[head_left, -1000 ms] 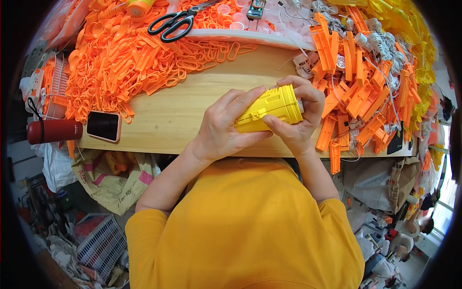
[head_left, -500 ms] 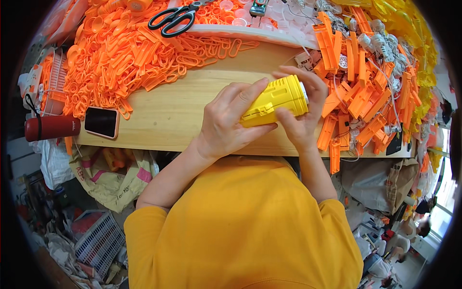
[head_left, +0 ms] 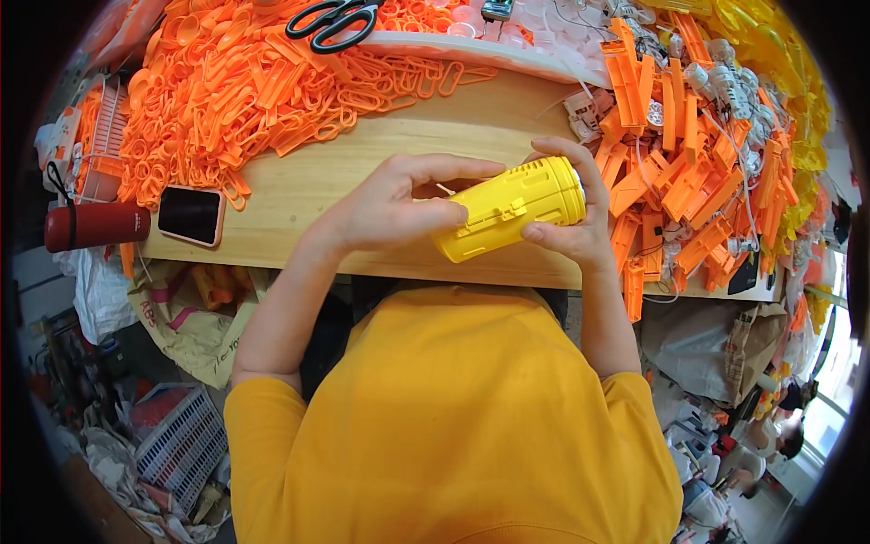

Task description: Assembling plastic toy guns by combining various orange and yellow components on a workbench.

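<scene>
A yellow ribbed plastic cylinder casing (head_left: 517, 210) is held tilted above the table, its right end higher than its left. A pale rim shows at that right end, and a small latch-like tab sits on its side. My right hand (head_left: 580, 238) is closed round the right end, with the thumb below and the fingers over the top. At the other end, my left hand (head_left: 394, 201) has its thumb on the near side and its fingers along the top. A small white tip shows between the left fingers; its kind is unclear.
Orange clips and spoon-like parts (head_left: 254, 100) are heaped at the left, with black-handled scissors (head_left: 335, 23) behind. Orange strips and wired white parts (head_left: 680, 172) are piled at the right. A phone (head_left: 191, 216) and a red flask (head_left: 100, 227) lie at the table's (head_left: 299, 208) left edge.
My left hand has slid left and loosened from around the casing to its left end. The casing has dropped slightly nearer me, and my right fingers have settled on its right end.
</scene>
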